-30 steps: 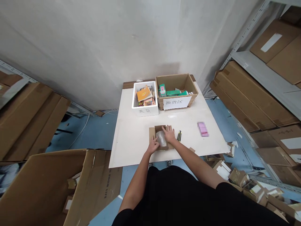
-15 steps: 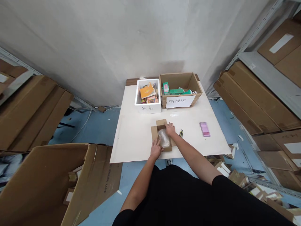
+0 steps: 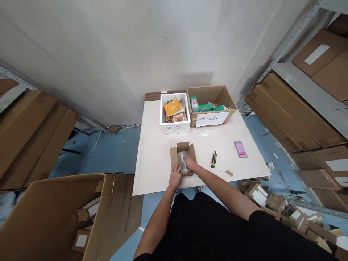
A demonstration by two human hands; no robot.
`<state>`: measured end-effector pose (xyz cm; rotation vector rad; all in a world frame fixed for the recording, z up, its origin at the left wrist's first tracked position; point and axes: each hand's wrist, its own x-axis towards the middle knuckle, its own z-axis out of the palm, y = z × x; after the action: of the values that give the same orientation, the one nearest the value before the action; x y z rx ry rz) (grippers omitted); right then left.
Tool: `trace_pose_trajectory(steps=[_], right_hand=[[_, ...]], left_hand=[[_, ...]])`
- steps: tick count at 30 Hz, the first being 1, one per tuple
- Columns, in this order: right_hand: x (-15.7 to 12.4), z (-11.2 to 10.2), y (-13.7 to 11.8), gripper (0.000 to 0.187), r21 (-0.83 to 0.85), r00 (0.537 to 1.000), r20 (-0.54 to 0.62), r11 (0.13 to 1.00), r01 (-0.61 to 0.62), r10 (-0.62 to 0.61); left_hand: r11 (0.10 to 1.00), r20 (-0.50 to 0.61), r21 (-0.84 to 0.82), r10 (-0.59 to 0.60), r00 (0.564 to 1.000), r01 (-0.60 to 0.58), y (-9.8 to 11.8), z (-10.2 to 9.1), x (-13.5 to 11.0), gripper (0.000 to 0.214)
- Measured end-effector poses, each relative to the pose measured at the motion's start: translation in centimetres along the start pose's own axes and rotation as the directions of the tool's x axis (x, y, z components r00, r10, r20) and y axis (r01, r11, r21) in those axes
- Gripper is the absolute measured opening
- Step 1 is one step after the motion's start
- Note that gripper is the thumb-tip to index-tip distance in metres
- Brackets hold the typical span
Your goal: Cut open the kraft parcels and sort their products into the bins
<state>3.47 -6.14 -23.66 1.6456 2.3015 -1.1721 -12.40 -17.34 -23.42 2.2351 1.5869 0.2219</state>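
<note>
A small open cardboard box [image 3: 173, 156] stands near the front edge of the table, its flaps raised. Inside it lies an item in whitish, clear plastic wrapping [image 3: 182, 158]; what is wrapped I cannot make out. My left hand [image 3: 175, 177] grips the box at its front left side, fingers over the rim. My right hand [image 3: 189, 163] reaches in from the right, with its fingers closed on the plastic-wrapped item. To the right of the box a yellow and black utility knife [image 3: 214, 159] lies on the white tabletop [image 3: 152, 159].
At the back stand a white foam box [image 3: 175, 128] of booklets and a labelled carton [image 3: 212, 119] holding green boxes. A blurred pink item [image 3: 240, 149] and a brown scrap [image 3: 229, 173] lie rightward. A large carton [image 3: 119, 206] stands at left; small boxes [image 3: 259, 195] crowd the right floor.
My right hand has moved from the box's far right flap down into the box, onto the wrapped item. The utility knife and brown scrap, earlier covered by my forearm, now show.
</note>
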Motion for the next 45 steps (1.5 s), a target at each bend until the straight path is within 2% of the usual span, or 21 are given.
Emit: trace_pose_trajectory(steps=[2,5,11,15,17,20,24,27,31,34,39,42,45], right_hand=[[1.0,1.0,-1.0,0.087,0.001,0.999,0.021,0.999,-0.046,0.045],[2.8,2.3,-2.4,0.099,-0.017,0.999,0.02,0.999,-0.042,0.042],[6.2,4.9,-3.7,0.117,-0.122,0.979,0.077,0.977,-0.176,0.186],[6.1,6.4,-3.4,0.116,-0.204,0.975,0.099,0.963,-0.175,0.198],[5.7,6.6,-3.3,0.111,-0.251,0.984,0.061,0.957,-0.147,0.167],[5.6,5.9,-3.7,0.098,-0.214,0.987,-0.021,0.964,-0.158,0.157],[6.5,3.8,-4.4,0.066,-0.158,0.984,-0.076,0.972,-0.174,0.164],[6.2,2.0,-4.9,0.047,-0.152,0.99,-0.075,0.98,-0.132,0.122],[3.9,-0.4,-5.8,0.041,-0.165,0.998,-0.037,0.984,-0.059,0.054],[2.0,-3.0,-6.8,0.036,-0.151,0.997,-0.071,0.989,-0.001,-0.01],[0.1,-10.0,-7.7,0.024,-0.073,0.977,-0.202,0.996,0.047,-0.061],[-0.5,-14.1,-7.0,0.027,0.009,0.99,-0.134,0.999,0.042,-0.041],[-0.1,-16.0,-5.6,0.025,0.002,1.0,-0.013,1.0,0.005,-0.005]], left_hand=[[0.999,0.013,-0.024,-0.023,1.0,0.023,-1.5,-0.8,-0.7,0.02],[0.999,0.046,-0.042,-0.03,0.998,0.032,-3.3,-1.4,-1.2,0.016],[0.999,0.052,-0.038,-0.015,0.999,0.017,-5.5,-1.1,-2.0,0.016],[0.998,0.005,-0.059,0.015,1.0,-0.015,-5.9,-0.7,-2.3,0.02],[0.997,-0.008,-0.075,0.018,1.0,-0.019,-5.8,-0.6,-2.3,0.021],[0.993,-0.011,-0.116,0.01,1.0,-0.011,-5.8,-0.5,-2.3,0.02],[0.991,-0.008,-0.132,0.024,1.0,-0.025,-5.8,-0.6,-2.3,0.019],[0.993,-0.039,-0.116,0.018,0.999,-0.022,-5.8,-0.7,-2.4,0.017],[0.99,-0.051,-0.125,-0.066,0.997,0.059,-6.3,-1.3,-2.1,0.013],[0.986,-0.059,-0.132,-0.113,0.992,0.105,-7.3,-2.2,-1.7,0.01],[0.978,-0.048,-0.148,-0.155,0.987,0.147,-10.2,-4.5,-1.3,0.006],[0.978,-0.037,-0.127,-0.171,0.985,0.166,-12.9,-6.4,-1.5,0.005],[0.982,-0.04,-0.086,-0.173,0.984,0.169,-16.0,-8.5,-2.2,0.006]])
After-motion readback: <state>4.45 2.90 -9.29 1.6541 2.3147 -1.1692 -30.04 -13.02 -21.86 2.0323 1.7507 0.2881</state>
